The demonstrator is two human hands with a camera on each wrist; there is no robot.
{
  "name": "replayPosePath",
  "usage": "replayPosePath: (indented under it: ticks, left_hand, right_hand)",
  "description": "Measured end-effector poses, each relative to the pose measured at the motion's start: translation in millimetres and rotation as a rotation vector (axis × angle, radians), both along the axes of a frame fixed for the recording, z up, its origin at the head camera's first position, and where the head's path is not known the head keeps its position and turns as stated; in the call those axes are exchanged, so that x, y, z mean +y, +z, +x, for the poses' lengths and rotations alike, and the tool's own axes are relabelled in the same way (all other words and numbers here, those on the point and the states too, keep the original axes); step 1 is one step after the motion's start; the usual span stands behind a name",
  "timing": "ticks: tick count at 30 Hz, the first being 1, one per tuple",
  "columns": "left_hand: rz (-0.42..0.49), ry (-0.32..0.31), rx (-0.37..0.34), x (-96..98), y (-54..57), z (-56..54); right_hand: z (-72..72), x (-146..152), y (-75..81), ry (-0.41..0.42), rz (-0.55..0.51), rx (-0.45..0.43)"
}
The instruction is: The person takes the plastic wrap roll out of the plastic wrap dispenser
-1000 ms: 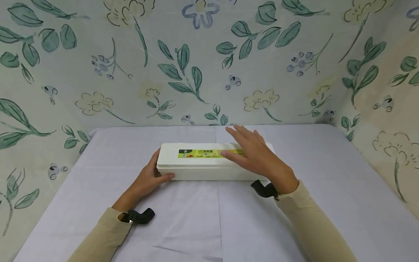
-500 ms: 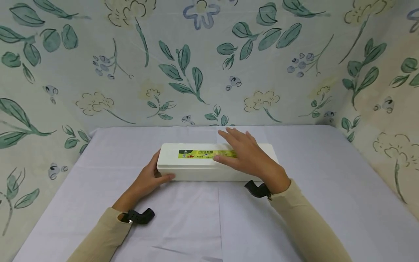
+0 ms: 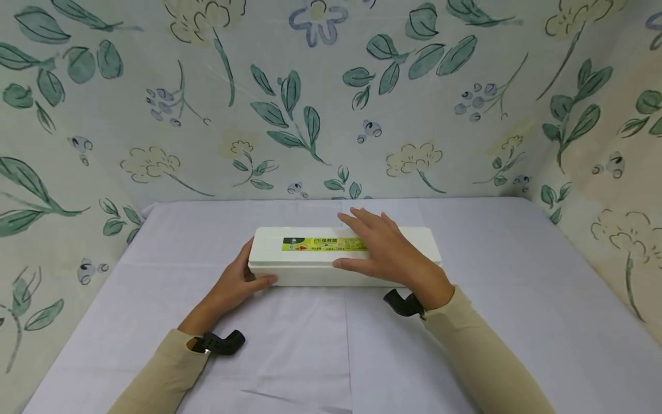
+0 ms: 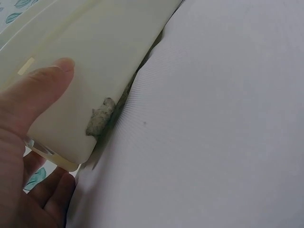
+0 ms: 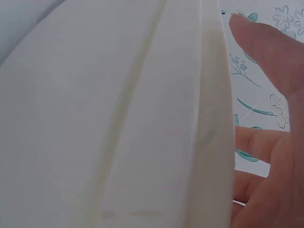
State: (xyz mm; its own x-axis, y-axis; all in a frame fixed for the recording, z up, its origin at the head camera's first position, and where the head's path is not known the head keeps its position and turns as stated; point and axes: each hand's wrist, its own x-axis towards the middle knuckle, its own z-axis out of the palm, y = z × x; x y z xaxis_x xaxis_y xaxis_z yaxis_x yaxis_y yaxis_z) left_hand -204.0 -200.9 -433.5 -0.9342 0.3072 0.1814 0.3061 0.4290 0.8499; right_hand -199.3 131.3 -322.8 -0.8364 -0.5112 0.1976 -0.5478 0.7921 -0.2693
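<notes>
A long white cling film box [image 3: 310,273] with a yellow-green label [image 3: 323,244] lies crosswise on the table. My left hand [image 3: 235,283] grips its left end, thumb on the front face and fingers around the end. The left wrist view shows the thumb [image 4: 45,88] against the box wall, near a grey rough patch [image 4: 100,118] low on it. Over the right half of the lid, my right hand [image 3: 385,247] is spread with its fingers extended, covering part of the label. In the right wrist view, its thumb [image 5: 266,45] stands apart from the box edge; fingertip contact is hidden.
A white cloth [image 3: 289,345] with creases covers the table. Behind it hangs a curtain [image 3: 320,115] printed with leaves and flowers, which also runs along both sides. Each wrist carries a black camera mount [image 3: 224,342].
My right hand has shifted left and slightly down over the lid, uncovering the box's right end. The left hand and the box stay in place.
</notes>
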Motion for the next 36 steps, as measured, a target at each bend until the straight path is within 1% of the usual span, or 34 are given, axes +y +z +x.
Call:
replayPosePath:
  ticks: [4, 10, 14, 19, 28, 36]
  left_hand:
    - [0.0, 0.002, -0.001, 0.1, -0.6, 0.5]
    - [-0.006, -0.001, 0.019, -0.2, 1.6, -2.4]
    - [-0.005, 0.004, 0.021, 0.5, 3.6, -3.4]
    - [-0.005, 0.005, 0.012, 1.1, 3.4, -4.6]
    - [-0.011, 0.018, -0.006, 0.5, 2.1, 1.0]
    - [-0.008, 0.017, -0.01, 0.0, 0.9, 1.6]
  right_hand:
    - [0.3, -1.1, -3.7, 0.024, -0.007, 0.019]
    - [-2.3, -0.2, -5.3, 0.058, 0.001, 0.053]
    - [-3.5, 0.5, -4.2, 0.055, 0.011, 0.048]
    - [-2.3, 0.3, -4.5, 0.051, 0.018, 0.028]
    - [0.3, 0.1, -8.5, 0.044, 0.047, 0.025]
    - [-0.9, -0.4, -9.7, 0.046, 0.057, 0.024]
